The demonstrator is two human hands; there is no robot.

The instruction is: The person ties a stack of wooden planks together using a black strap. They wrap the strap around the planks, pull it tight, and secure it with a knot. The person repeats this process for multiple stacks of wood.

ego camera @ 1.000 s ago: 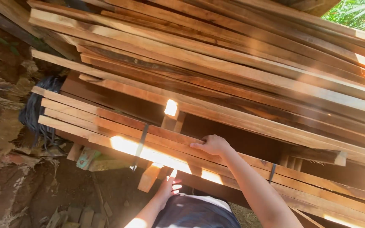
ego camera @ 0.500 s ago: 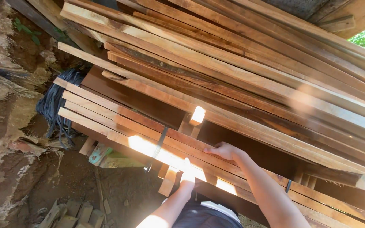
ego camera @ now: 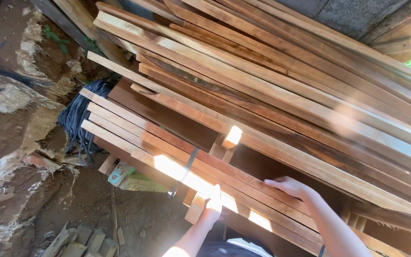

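Right hand is lying flat, fingers spread, palm down on top of the lower bundle of planks, grasping nothing. Left hand is pressing up against the bundle's near edge, in glare; grip unclear. The bundle is running under both hands, long axis stretching up-left away from them, a dark strap just left of the left hand. Planks are pale reddish, rough-sawn, sunlit. Above: looser stacked boards.
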